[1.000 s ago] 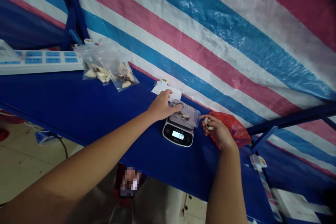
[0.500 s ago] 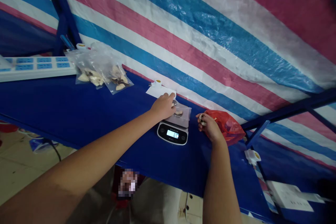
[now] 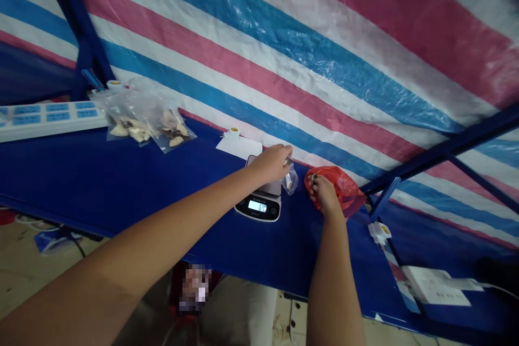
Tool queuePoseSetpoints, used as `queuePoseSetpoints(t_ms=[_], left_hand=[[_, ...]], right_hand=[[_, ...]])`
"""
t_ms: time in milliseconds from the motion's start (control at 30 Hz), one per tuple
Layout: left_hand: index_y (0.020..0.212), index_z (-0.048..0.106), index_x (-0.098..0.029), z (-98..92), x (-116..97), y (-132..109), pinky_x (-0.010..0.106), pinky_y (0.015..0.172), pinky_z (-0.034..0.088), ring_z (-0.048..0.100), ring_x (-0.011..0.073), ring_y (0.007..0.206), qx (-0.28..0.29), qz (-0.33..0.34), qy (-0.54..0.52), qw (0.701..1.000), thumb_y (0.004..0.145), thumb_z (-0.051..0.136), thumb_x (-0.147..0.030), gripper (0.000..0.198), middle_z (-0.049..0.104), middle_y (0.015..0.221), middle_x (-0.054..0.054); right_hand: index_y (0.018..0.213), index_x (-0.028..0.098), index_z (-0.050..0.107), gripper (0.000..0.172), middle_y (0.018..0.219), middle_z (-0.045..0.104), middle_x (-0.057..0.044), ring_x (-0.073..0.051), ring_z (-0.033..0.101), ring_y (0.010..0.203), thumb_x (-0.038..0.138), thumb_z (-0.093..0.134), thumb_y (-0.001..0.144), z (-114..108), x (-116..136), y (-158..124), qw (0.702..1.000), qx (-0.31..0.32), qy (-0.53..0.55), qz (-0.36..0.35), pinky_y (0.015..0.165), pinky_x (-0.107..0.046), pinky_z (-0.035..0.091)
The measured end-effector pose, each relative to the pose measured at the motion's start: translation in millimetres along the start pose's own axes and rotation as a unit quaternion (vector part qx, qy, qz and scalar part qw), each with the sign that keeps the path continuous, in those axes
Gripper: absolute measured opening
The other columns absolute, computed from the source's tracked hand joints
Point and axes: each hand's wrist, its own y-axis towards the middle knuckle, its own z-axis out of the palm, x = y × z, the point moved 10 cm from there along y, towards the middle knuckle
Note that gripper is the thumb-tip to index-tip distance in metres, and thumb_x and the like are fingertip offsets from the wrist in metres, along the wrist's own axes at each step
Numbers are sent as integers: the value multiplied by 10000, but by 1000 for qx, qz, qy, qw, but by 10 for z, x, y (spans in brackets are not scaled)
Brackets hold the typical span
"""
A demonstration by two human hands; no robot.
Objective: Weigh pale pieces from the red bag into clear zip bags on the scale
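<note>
My left hand [image 3: 274, 162] is closed in a pinch on the top edge of a small clear bag [image 3: 290, 180] with pale pieces inside, and the bag hangs just off the right side of a small digital scale [image 3: 259, 202] with a lit display. My right hand [image 3: 322, 193] is closed on a few small pale pieces at the mouth of a red plastic bag [image 3: 338, 188], which lies on the blue table [image 3: 121, 184] right of the scale.
Two filled clear bags [image 3: 150, 125] lie at the back left beside a white power strip [image 3: 48, 119]. A white paper slip [image 3: 238, 147] lies behind the scale. A striped tarp [image 3: 308, 48] forms the back wall. A white adapter [image 3: 436, 285] sits at the lower right.
My left hand has lifted the small clear bag off the scale's pan and moved it right. My right hand has drawn back to the red bag's mouth. The camera view has shifted.
</note>
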Motion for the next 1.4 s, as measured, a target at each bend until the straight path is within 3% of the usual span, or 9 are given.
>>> queuePoseSetpoints(t_ms=[267,400,467,600,733,867,1000,1133,1400], left_hand=[[1063,649,-202,-19,251,-111,369,798,496,648,249,968,-25,-24,-19,999,842,597,-213,227,700,1081,104],[1254,625,-220,-69,638,-279,390,764,497,652,299,978,-8,-100,46,994,805,694,-532,551,657,1227,142],[1272,619,-228,-241,894,-387,388,764,488,646,311,1001,-62,-138,59,987,781,683,-648,649,640,1269,149],[1024,659,-200,-552,1414,-606,342,758,465,629,203,790,-201,-173,-16,964,880,597,-531,366,707,988,72],[842,643,-195,-476,1713,-697,299,703,447,573,155,677,-220,-179,-119,952,878,580,-433,248,676,795,17],[772,609,-193,-370,1546,-684,267,625,412,510,128,619,-209,-127,-185,952,866,594,-426,252,597,680,-17],[736,570,-189,-321,1235,-688,252,570,361,430,101,551,-184,-61,-197,961,886,592,-420,277,476,582,-50],[825,612,-190,-223,984,-690,257,591,370,485,103,592,-127,7,-155,980,897,615,-405,227,560,662,-30],[808,603,-194,-123,957,-664,254,602,407,523,99,604,-104,28,-168,980,915,624,-391,225,579,676,-25]], right_hand=[[788,210,587,163,590,509,46,-97,449,462,368,600,747,36,21,-22,999,-2,-50,7,362,-184,318],[787,214,578,201,659,602,16,-97,476,461,402,642,757,91,52,-65,997,14,-79,12,362,-196,305],[780,218,571,240,680,647,0,-101,481,458,420,694,741,128,65,-81,995,24,-92,10,369,-209,305],[766,221,595,284,579,592,33,-117,487,468,421,783,690,143,159,-88,988,23,-148,-39,428,-238,358],[824,196,692,323,696,672,-6,-153,577,567,462,807,679,125,259,-89,976,33,-190,-100,532,-287,457],[936,185,727,433,851,741,-54,-196,661,704,509,838,672,120,268,-73,976,45,-178,-116,663,-333,529],[925,219,613,528,837,741,-36,-204,689,752,493,914,587,149,281,-75,984,23,-118,-132,685,-321,530],[860,236,532,566,792,733,-23,-193,681,725,484,938,553,278,283,-113,986,37,-103,-126,656,-301,503],[808,219,563,598,696,676,1,-161,614,638,540,947,481,395,300,-154,991,35,-91,-87,594,-281,455]])
